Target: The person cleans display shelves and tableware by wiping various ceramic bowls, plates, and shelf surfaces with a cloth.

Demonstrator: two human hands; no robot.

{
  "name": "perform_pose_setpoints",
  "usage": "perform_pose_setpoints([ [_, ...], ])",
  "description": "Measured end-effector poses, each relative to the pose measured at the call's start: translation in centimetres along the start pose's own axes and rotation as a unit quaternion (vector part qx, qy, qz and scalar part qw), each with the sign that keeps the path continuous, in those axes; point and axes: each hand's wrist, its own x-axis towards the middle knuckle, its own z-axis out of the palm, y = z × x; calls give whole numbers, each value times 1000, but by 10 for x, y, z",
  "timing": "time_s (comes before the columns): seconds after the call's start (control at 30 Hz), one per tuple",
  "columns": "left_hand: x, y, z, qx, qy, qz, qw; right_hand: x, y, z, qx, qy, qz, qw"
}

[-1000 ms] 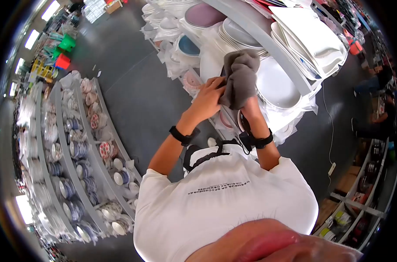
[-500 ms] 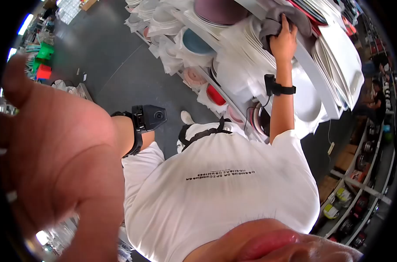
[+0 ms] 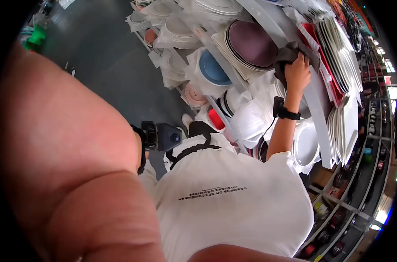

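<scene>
My right hand (image 3: 297,74) is closed on a dark grey cloth (image 3: 287,56) and rests with it at the grey shelf edge (image 3: 317,111). Just left of the cloth is a stack topped by a purple plate (image 3: 253,43). Beside it on the right, a red tray (image 3: 314,41) stands with several white plates (image 3: 334,48) on edge. My left hand (image 3: 71,122) is very near the camera and fills the left side. Its palm and thumb base show, but its fingers are out of sight. Both wrists wear black straps with small devices.
Plates wrapped in white film (image 3: 178,30) crowd the shelving, along with a blue plate (image 3: 215,67) and a red dish (image 3: 216,118). Grey floor (image 3: 115,61) lies to the left. More racks with goods (image 3: 369,153) run along the right.
The view has shifted, so the shelving sits lower. My right hand has moved the cloth along the shelf edge, closer to the purple plate. My left hand has come nearer the camera.
</scene>
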Motion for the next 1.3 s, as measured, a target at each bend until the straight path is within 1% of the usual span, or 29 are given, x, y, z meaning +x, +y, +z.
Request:
perform_pose_setpoints([
  [0.03,0,-13,-3,2,-1,0,1000,2,-2,13,0,47,-26,999],
  [0.07,0,-25,-10,7,-2,-2,1000,8,-14,16,10,44,-29,999],
  [0.13,2,-40,-10,11,-11,-5,1000,12,-29,13,20,11,1,1000],
  [0.2,0,-61,-1,0,-13,-21,1000,15,-42,21,10,14,12,1000],
  [0.27,1,-84,7,-17,-4,-28,999,25,-57,29,37,54,-4,998],
  [0.33,-1,-106,13,-36,-4,-41,998,30,-71,31,47,37,15,998],
  [0.4,-3,-124,18,-51,-2,-61,997,35,-80,29,78,68,3,995],
  [0.47,-8,-143,21,-66,8,-83,994,37,-81,29,60,52,21,997],
  [0.57,-10,-170,25,-100,19,-106,989,38,-75,20,77,25,33,996],
  [0.67,-10,-194,13,-110,17,-126,986,34,-65,16,44,9,34,998],
  [0.7,-9,-201,9,-112,16,-130,985,35,-66,15,41,-14,54,998],
  [0.87,-14,-235,-9,-128,20,-159,979,35,-105,26,-10,-16,95,995],
  [0.97,-7,-256,-24,-141,22,-172,975,46,-131,42,20,30,42,998],
  [1.07,0,-278,-38,-144,31,-165,975,63,-162,54,42,18,47,998],
  [1.13,2,-290,-45,-144,37,-164,975,71,-166,56,41,31,53,997],
  [1.2,4,-300,-52,-139,38,-164,976,74,-155,54,33,-1,110,993],
  [1.23,7,-304,-56,-133,38,-160,977,74,-149,52,54,23,103,993],
  [1.27,9,-307,-59,-128,38,-156,979,76,-154,42,47,25,139,989],
  [1.3,11,-311,-61,-121,37,-153,980,74,-151,42,35,24,140,989],
])
